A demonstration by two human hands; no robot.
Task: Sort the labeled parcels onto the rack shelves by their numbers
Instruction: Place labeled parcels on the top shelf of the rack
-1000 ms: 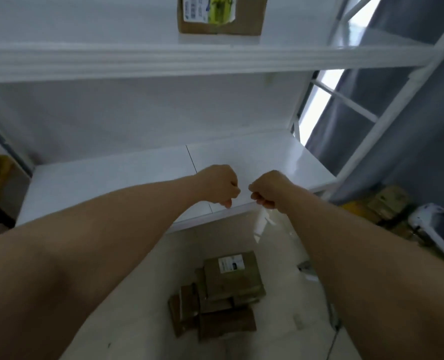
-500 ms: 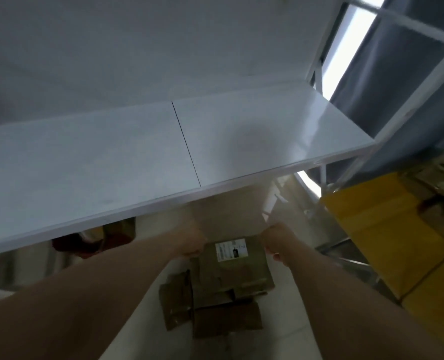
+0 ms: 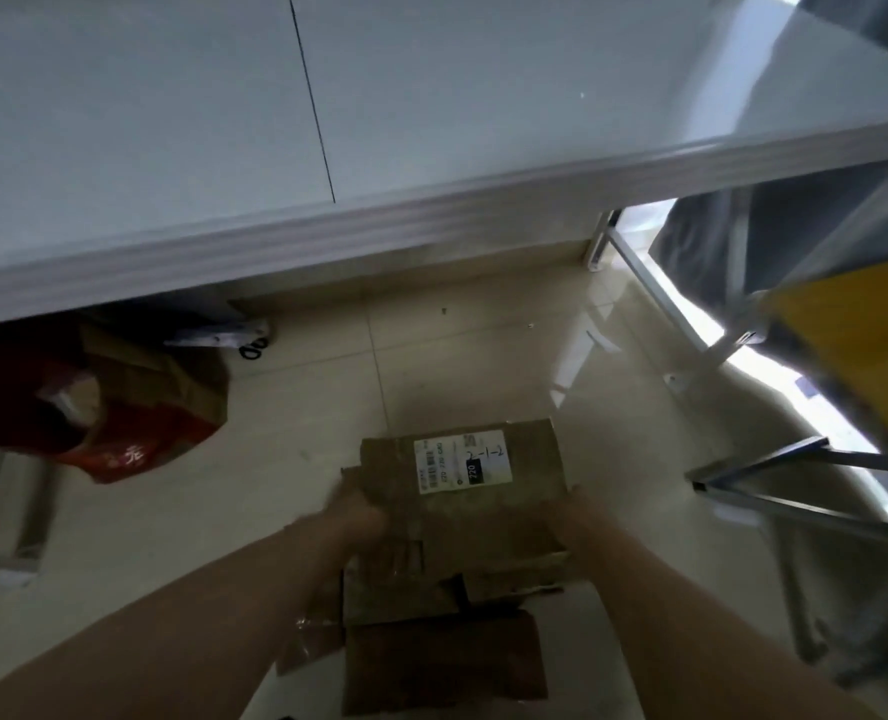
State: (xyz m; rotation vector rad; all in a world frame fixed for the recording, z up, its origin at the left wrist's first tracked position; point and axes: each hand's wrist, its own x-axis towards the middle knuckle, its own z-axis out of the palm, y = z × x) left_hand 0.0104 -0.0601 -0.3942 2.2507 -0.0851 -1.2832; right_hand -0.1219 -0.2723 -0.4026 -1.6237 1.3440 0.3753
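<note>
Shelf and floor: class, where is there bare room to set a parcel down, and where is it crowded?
The white shelf is bare across its visible top. The floor is free between the red bag and the parcel pile. It is crowded at the pile, where the left hand and right hand flank the top parcel.

Single head-worn view, aimed steeply down past the white rack shelf edge [image 3: 431, 220], close above the beige tiled floor [image 3: 457, 366], forearms entering from below.

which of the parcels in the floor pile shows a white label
The top parcel, held between both hands, shows a white label handwritten 2-1-2; the lower boxes show plain cardboard.
</note>
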